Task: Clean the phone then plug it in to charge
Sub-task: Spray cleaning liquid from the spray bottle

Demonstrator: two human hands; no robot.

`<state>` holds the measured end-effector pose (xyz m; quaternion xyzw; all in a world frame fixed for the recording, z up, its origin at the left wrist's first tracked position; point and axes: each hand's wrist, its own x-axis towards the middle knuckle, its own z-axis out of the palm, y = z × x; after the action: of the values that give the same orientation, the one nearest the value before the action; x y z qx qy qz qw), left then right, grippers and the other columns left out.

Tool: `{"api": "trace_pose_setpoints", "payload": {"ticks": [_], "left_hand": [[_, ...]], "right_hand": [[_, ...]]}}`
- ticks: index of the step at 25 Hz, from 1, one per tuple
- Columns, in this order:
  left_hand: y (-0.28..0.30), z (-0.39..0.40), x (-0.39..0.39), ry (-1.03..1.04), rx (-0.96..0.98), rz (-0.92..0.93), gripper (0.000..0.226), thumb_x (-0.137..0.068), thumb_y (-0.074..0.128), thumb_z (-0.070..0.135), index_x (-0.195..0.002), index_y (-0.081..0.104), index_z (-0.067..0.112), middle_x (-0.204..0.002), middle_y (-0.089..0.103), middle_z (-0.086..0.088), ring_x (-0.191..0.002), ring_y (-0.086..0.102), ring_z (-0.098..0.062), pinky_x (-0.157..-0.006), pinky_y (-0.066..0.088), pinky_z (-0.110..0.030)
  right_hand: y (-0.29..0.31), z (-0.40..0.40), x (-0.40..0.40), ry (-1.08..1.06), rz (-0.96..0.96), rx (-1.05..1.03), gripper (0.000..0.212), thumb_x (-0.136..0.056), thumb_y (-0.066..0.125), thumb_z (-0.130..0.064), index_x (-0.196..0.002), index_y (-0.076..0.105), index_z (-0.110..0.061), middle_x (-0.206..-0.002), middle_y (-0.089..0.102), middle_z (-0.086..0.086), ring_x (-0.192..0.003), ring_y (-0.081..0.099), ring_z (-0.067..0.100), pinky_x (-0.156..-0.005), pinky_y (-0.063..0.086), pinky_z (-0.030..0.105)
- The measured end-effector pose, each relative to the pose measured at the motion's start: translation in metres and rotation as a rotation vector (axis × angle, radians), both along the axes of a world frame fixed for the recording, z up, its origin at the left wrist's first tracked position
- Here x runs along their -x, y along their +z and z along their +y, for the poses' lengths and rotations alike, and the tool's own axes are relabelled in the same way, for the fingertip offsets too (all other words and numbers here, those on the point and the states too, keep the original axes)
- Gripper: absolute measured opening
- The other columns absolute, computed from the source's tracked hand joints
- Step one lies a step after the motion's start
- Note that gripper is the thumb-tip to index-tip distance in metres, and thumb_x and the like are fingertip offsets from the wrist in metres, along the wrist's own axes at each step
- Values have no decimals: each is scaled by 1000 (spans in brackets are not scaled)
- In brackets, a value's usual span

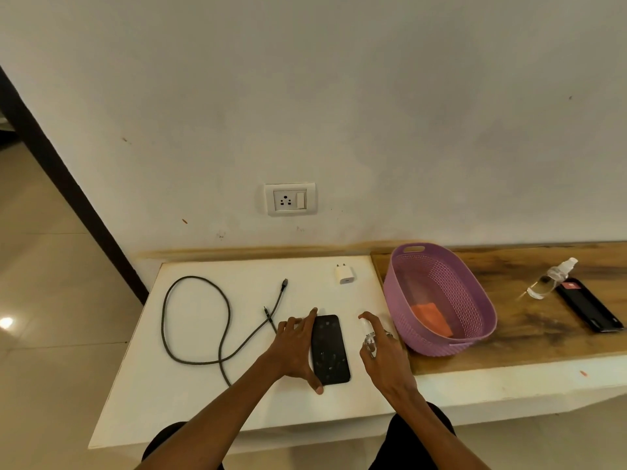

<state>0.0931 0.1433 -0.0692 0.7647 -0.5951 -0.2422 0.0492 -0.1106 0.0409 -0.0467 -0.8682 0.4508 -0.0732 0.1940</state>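
A black phone [330,349] lies face up on the white board [203,385], its screen smudged. My left hand [295,347] grips its left edge, index finger at the top corner and thumb at the bottom corner. My right hand [383,354] holds a small clear spray bottle [368,337] just right of the phone, index finger over the nozzle. A grey braided cable [193,320] lies looped on the left. A white charger adapter [343,274] sits at the back. The wall socket [290,199] is above the board.
A purple basket [475,293] with an orange cloth [431,317] inside stands right of my right hand on the wooden counter [509,337]. Farther right lie a second clear spray bottle [551,278] and another black phone [588,305].
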Motion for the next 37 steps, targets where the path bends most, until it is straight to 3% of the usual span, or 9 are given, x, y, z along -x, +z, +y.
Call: {"api": "trace_pose_setpoints", "payload": {"ticks": [3,7,11,18,22,24,26,31,37], "left_hand": [[1,0,0,2,-6,-4,159,-39,80,79,-155,-15,25,-162,19,-7,-146,20,-32,-121,11,-50],[2,-1,0,-3,-11,-10,160,-39,80,80,-155,-14,24,-162,20,-8,-146,20,-33,-121,12,-51],[2,1,0,-7,-20,-17,160,-39,80,79,-155,-15,24,-162,20,-8,-146,20,-33,-121,12,-51],[13,-13,1,-36,-38,-72,155,-44,78,81,-155,-15,25,-164,15,-5,-143,28,-34,-120,13,-52],[17,-30,9,73,-30,-117,134,-53,61,90,-156,6,24,-165,9,-5,-146,25,-36,-119,12,-53],[17,-39,15,112,28,-137,115,-63,56,88,-153,22,25,-163,17,-5,-145,28,-33,-119,13,-51],[16,-47,23,138,152,-122,91,-75,55,78,-149,35,27,-161,25,-2,-143,31,-28,-119,15,-46],[17,-82,40,156,370,-28,40,-98,54,40,-136,53,28,-143,52,7,-130,47,-16,-112,29,-29],[6,-119,48,96,339,0,39,-96,60,37,-134,58,29,-134,62,5,-119,54,-19,-104,39,-29]], "right_hand": [[3,0,4,-47,-112,-16,46,-93,56,-26,-137,42,-32,-80,51,-18,-58,48,-1,-60,40,3],[6,-1,12,-75,-140,10,44,-93,57,-24,-134,43,-26,-81,55,-12,-66,52,5,-74,59,28],[16,2,16,-93,-257,-7,59,-92,58,-28,-139,26,-42,-95,63,-13,-71,64,10,-73,60,26],[43,4,10,-198,-497,-96,56,-91,57,-38,-137,26,-36,-121,55,-12,-102,58,11,-85,49,24],[57,6,4,-180,-620,-144,57,-88,46,-51,-138,29,-31,-113,60,1,-97,62,18,-80,59,31],[66,4,3,-191,-662,-223,82,-77,42,-73,-136,37,-17,-101,62,7,-88,64,23,-81,59,45],[73,0,1,-197,-662,-270,98,-70,37,-84,-132,42,-8,-101,64,11,-90,65,25,-85,58,44],[83,-6,-4,-148,-732,-160,49,-93,49,-38,-137,34,-25,-118,57,-6,-109,56,14,-97,48,30],[82,-25,-3,-181,-755,-180,46,-91,48,-43,-132,37,-27,-111,59,1,-101,60,19,-92,55,40]]}}
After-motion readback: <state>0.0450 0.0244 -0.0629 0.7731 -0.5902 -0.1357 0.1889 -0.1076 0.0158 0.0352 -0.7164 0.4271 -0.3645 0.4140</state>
